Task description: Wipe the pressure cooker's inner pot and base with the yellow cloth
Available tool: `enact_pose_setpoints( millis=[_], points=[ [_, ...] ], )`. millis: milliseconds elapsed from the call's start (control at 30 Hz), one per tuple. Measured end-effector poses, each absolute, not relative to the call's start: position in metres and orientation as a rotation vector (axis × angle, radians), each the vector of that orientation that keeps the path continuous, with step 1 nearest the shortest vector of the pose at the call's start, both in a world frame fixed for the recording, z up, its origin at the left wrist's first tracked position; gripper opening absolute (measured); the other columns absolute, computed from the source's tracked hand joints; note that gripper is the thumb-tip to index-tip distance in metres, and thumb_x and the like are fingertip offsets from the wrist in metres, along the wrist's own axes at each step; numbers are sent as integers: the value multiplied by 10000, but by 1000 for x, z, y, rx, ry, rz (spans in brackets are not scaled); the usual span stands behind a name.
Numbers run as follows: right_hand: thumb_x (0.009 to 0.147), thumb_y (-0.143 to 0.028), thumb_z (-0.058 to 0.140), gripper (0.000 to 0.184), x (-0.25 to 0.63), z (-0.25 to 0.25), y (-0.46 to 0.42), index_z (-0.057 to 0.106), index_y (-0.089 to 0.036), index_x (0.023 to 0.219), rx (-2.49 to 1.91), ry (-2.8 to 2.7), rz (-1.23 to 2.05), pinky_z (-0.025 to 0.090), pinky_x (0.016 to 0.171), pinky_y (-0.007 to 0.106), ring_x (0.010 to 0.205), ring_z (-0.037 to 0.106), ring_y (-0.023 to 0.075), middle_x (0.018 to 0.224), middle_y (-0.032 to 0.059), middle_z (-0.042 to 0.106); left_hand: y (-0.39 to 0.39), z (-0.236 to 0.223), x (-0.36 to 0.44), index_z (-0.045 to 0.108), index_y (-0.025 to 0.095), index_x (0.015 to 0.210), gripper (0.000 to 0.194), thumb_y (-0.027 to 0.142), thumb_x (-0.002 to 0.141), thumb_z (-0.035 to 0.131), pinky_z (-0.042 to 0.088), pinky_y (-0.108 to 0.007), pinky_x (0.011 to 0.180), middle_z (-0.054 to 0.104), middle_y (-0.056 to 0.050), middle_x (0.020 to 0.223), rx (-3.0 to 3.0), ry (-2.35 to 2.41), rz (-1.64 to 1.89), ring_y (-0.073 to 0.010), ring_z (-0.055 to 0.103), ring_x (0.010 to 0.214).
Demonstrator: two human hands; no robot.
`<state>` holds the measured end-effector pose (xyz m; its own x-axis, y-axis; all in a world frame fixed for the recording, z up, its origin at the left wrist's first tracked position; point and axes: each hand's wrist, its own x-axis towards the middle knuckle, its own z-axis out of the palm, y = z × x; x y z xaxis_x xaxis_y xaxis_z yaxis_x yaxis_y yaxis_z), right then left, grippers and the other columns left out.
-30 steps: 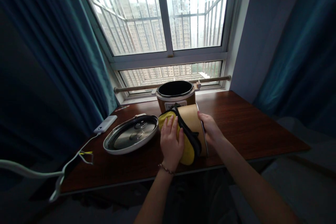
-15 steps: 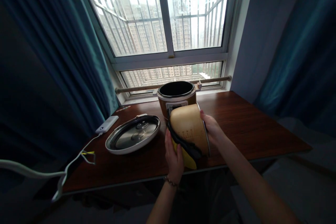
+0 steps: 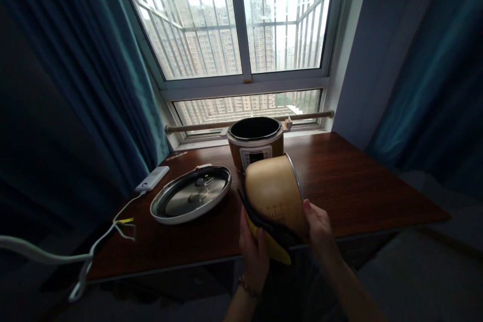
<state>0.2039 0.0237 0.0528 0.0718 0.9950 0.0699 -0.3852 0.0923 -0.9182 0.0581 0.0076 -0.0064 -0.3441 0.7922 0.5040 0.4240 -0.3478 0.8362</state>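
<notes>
I hold a tan inner pot [image 3: 273, 188] tilted on its side over the near table edge, its metal rim toward the right. My left hand [image 3: 253, 251] presses a yellow and black cloth [image 3: 270, 235] against the pot's bottom, fingers closed on the cloth. My right hand [image 3: 320, 229] grips the pot's lower right side near the rim. Behind the pot the open brown cooker body [image 3: 255, 142] stands by the window.
A round cooker lid [image 3: 190, 194] lies upside down on the wooden table [image 3: 354, 181] left of the pot. A white power bank [image 3: 152, 178] with a white cable [image 3: 94, 246] sits at the left edge. Teal curtains hang on both sides of the window.
The pot has tipped further and come nearer to me. My left hand with the cloth slid from the pot's side to under its bottom. My right hand moved down along the rim.
</notes>
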Motion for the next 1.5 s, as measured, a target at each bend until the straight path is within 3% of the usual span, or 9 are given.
enact_pose_setpoints(
  millis=[200, 433, 533, 733, 867, 1000, 1100, 1300, 1500],
  points=[
    [756, -513, 585, 430, 193, 87, 32, 666, -127, 929, -788, -810, 1458, 512, 632, 327, 761, 652, 233, 839, 91, 701, 11, 23, 51, 234, 217, 1402, 506, 268, 911, 344, 264, -345, 1073, 293, -74, 1452, 1732, 1664, 1788, -194, 294, 1317],
    [693, -408, 678, 332, 187, 119, 57, 650, -157, 910, -694, -741, 1622, 525, 673, 316, 796, 663, 224, 822, 66, 709, 21, 36, 64, 356, 212, 1358, 516, 109, 854, 403, 179, -504, 1076, 357, -66, 1422, 2467, 1748, 1565, -276, 149, 1363],
    [691, -401, 679, 301, 187, 119, 61, 651, -159, 868, -698, -742, 1589, 525, 681, 308, 790, 664, 215, 806, 59, 710, 17, 33, 80, 395, 196, 1338, 491, 112, 854, 400, 141, -492, 1079, 410, -62, 1388, 2688, 1724, 1415, -281, 144, 1363],
    [713, -445, 651, 317, 191, 111, 59, 657, -164, 861, -669, -798, 1578, 515, 721, 323, 815, 659, 218, 821, 56, 709, 14, 24, 90, 516, 192, 1247, 408, 141, 859, 397, 62, -423, 1106, 529, -39, 1289, 2787, 1769, 1471, -226, 116, 1372],
    [705, -447, 656, 329, 191, 112, 59, 659, -163, 870, -661, -813, 1571, 516, 716, 330, 822, 658, 226, 819, 60, 708, 19, 26, 78, 515, 221, 1247, 411, 170, 844, 452, 67, -427, 1109, 530, -39, 1288, 2824, 1769, 1473, -218, 158, 1366],
    [699, -426, 664, 305, 191, 115, 61, 660, -173, 870, -679, -798, 1587, 522, 685, 326, 803, 662, 227, 791, 51, 708, 29, 33, 59, 434, 206, 1313, 474, 149, 843, 446, 149, -477, 1092, 416, -75, 1384, 2491, 1844, 1624, -252, 216, 1347],
    [696, -441, 666, 337, 189, 114, 61, 659, -164, 888, -683, -807, 1589, 522, 665, 319, 798, 661, 228, 790, 58, 707, 38, 37, 42, 398, 215, 1333, 448, 201, 886, 387, 205, -437, 1094, 363, -67, 1419, 2010, 1749, 1787, -219, 263, 1332],
    [712, -543, 612, 470, 181, 99, 62, 645, -152, 970, -679, -841, 1483, 509, 655, 310, 796, 652, 222, 828, 69, 702, 44, 17, 18, 563, 134, 1180, 429, 394, 880, 402, 385, -363, 995, 584, -113, 1208, 1079, 1453, 1665, -222, 522, 1142],
    [672, -479, 676, 454, 190, 71, 45, 651, -165, 1000, -899, -960, 1177, 486, 740, 320, 845, 632, 228, 921, 70, 696, 39, 8, 22, 616, 145, 1101, 403, 415, 836, 475, 438, -371, 942, 636, -105, 1123, 799, 1345, 1664, -226, 581, 1058]
  ],
)
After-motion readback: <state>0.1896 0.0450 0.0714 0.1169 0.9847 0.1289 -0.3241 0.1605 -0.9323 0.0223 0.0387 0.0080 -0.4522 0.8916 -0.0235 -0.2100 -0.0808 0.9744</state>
